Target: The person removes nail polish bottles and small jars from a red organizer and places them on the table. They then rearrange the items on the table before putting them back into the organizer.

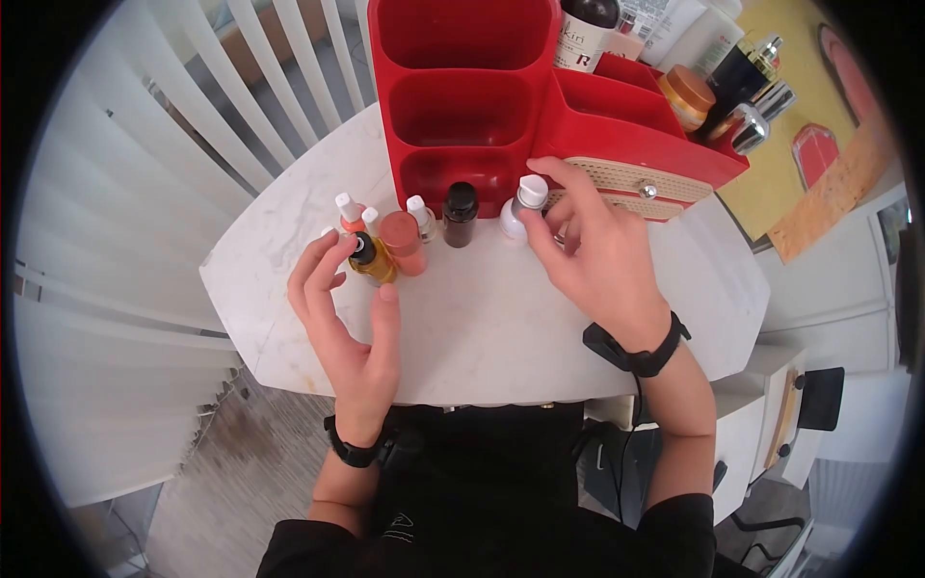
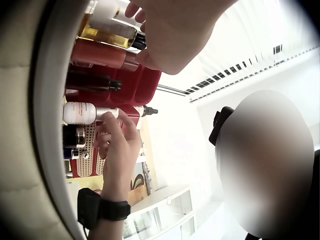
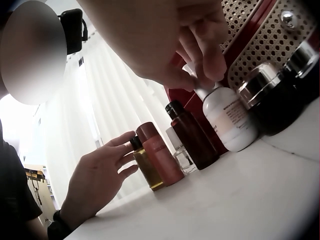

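My right hand (image 1: pixel 609 260) pinches the capped top of a white bottle (image 3: pixel 230 120), which stands tilted in the right wrist view. The left hand (image 1: pixel 342 337) is beside a small yellow bottle (image 1: pixel 378 270) with a black cap, fingertips right at the cap and thumb apart from it. Next to that bottle stands a pink bottle (image 1: pixel 405 249). A dark brown bottle (image 1: pixel 460 220) stands between the two hands. Behind the yellow and pink bottles are a small clear bottle (image 1: pixel 422 222) with a white cap and an orange bottle (image 1: pixel 349 214) with a white cap.
A red organizer (image 1: pixel 544 116) with open compartments and woven-front drawers (image 1: pixel 617 179) stands at the back of the white table (image 1: pixel 482 337). Several bottles and jars fill its right side. Dark jars (image 3: pixel 272 102) stand right of the white bottle. Vertical blinds (image 1: pixel 125 241) hang at the left.
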{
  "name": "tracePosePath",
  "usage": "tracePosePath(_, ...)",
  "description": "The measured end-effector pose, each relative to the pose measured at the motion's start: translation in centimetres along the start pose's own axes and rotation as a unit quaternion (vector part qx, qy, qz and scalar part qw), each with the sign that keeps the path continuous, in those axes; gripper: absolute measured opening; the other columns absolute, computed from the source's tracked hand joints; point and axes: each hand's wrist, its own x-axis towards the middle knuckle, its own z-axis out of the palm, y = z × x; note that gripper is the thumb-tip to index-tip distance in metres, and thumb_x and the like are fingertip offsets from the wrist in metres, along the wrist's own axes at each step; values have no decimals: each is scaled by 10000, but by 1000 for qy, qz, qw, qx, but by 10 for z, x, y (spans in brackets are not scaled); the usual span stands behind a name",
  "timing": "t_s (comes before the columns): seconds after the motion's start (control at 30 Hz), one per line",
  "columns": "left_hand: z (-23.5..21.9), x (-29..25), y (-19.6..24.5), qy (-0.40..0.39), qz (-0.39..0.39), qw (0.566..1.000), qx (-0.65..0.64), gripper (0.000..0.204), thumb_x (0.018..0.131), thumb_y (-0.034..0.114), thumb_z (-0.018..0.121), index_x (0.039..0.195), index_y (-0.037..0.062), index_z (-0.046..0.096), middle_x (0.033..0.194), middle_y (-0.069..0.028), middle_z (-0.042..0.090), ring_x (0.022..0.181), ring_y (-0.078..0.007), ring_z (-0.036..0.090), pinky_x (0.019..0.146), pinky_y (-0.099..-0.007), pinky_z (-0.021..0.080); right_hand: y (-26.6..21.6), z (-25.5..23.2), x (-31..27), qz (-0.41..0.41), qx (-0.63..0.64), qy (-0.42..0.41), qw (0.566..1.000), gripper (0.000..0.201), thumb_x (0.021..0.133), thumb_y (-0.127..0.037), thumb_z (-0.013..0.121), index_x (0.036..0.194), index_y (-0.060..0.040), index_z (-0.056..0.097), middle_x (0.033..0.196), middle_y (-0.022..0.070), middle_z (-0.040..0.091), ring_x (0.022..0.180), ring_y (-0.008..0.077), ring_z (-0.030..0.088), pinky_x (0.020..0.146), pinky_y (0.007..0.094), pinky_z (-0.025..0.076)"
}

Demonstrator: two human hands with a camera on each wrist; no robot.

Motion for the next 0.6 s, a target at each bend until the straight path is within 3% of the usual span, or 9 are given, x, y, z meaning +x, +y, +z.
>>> tracePosePath(0.1,-1,-1,-1,-4,0,1000,-4,551,976,67,736,1508,79,595,1598,-174,522,1449,-330,502,1103,-443,461,-14,-5,1,3,-23,-34,999,535,949,-150,826,1456,-121,657,682,35,687,575,255,690,571,376,546)
tracePosePath(0.17,-2,-2,1,-2,-8,1000,-5,534,996,73,722,1513,76,589,1604,-160,528,1474,-306,502,1128,-432,454,-20,-4,1,-59,-4,-56,997,615,980,-149,798,1561,-133,597,629,32,645,555,265,672,558,384,529)
tracePosePath(0.27,-2,-2,1,-7,-12,1000,-12,545,1024,79,705,1549,61,559,1617,-143,531,1500,-273,504,1160,-423,445,-29,8,1,-81,-27,-107,991,679,1015,-170,777,1645,-135,526,618,42,636,545,287,660,558,392,525)
tracePosePath(0.4,0,-5,-2,-17,-23,999,-27,644,1042,83,699,1643,27,473,1653,-144,508,1502,-259,510,1178,-430,436,-25,19,3,-91,-78,-142,983,591,1043,-202,763,1586,-124,543,621,61,655,550,311,680,553,415,530)
tracePosePath(0.47,2,-5,-4,-17,-27,999,-34,691,1011,59,711,1653,30,457,1637,-156,518,1477,-285,522,1156,-440,450,-19,29,2,-78,-13,-70,994,457,1054,-207,757,1462,-102,580,637,88,676,561,325,705,544,434,533)
tracePosePath(0.53,3,-4,-4,-17,-30,999,-40,739,979,34,723,1662,34,440,1621,-168,527,1452,-311,533,1134,-451,463,-23,27,3,-57,5,-70,996,404,1059,-203,751,1411,-100,581,640,96,680,566,331,712,540,441,533)
tracePosePath(0.6,3,-5,-5,-30,-41,998,-42,693,1048,73,687,1687,14,422,1687,-158,482,1514,-259,507,1184,-430,434,-25,25,4,-38,25,-70,997,352,1064,-199,745,1360,-98,581,644,104,683,571,336,719,536,447,532)
